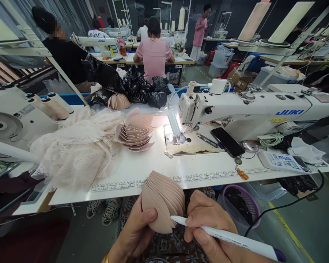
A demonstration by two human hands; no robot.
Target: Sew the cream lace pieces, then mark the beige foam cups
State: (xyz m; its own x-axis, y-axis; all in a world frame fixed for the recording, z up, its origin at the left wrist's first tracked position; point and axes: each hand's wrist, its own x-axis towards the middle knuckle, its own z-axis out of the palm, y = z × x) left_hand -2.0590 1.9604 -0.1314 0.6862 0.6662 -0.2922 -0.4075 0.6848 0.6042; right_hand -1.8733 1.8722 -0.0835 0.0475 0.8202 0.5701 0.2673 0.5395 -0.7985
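My left hand (139,228) grips a fanned stack of beige bra cups (160,204) above my lap, its thumb pressed on the front cup. In my right hand (208,219) is a white marker pen (235,237) with a dark purple end. The pen's tip is at the right edge of the front cup; whether it touches cannot be made out. On the table beyond lies another pile of beige bra cups (134,133), next to a heap of cream lace fabric (82,146).
A white sewing machine (235,109) with a lit lamp stands on the white table (120,170). A black phone (227,141), tweezers (208,140) and a boxed item (281,162) lie to the right. Black plastic bags (137,87) sit behind. Several people work beyond. Below is a purple basket (256,208).
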